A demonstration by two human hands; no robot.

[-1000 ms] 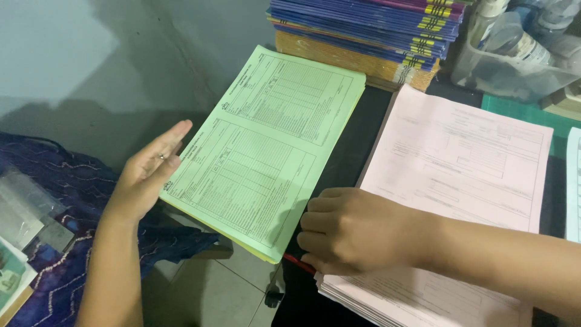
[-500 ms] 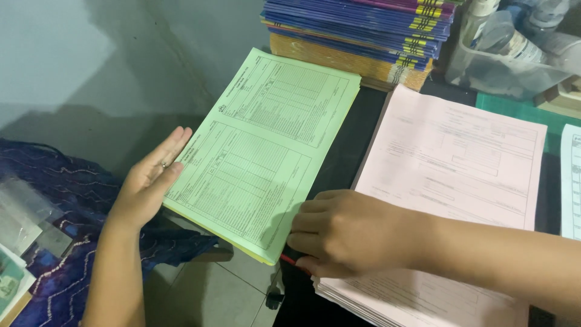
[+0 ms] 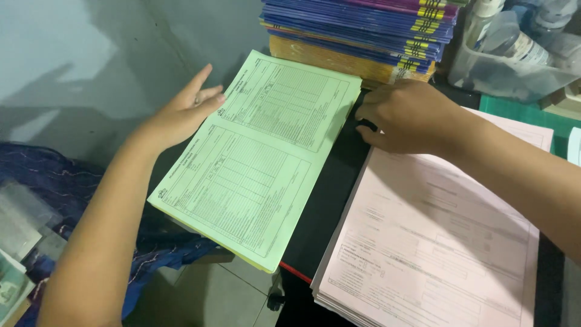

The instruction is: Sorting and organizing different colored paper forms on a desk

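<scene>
A stack of pale green printed forms (image 3: 254,163) lies on a black tabletop (image 3: 324,200), its left part hanging over the table's edge. My left hand (image 3: 184,112) rests flat against the stack's upper left edge, fingers apart. My right hand (image 3: 405,115) sits between the green stack's far right corner and a thick stack of pink forms (image 3: 436,242), fingers curled over the pink stack's far left corner. Whether it grips the sheets I cannot tell.
A tall pile of purple and blue booklets (image 3: 363,27) on an orange block stands behind the green forms. A clear plastic tub with bottles (image 3: 508,51) sits at the back right. Dark blue patterned cloth (image 3: 66,194) lies low on the left, above tiled floor.
Both hands moved away from me along the stacks: the left slid up the green stack's left edge, the right went from the pink stack's near corner to its far corner.
</scene>
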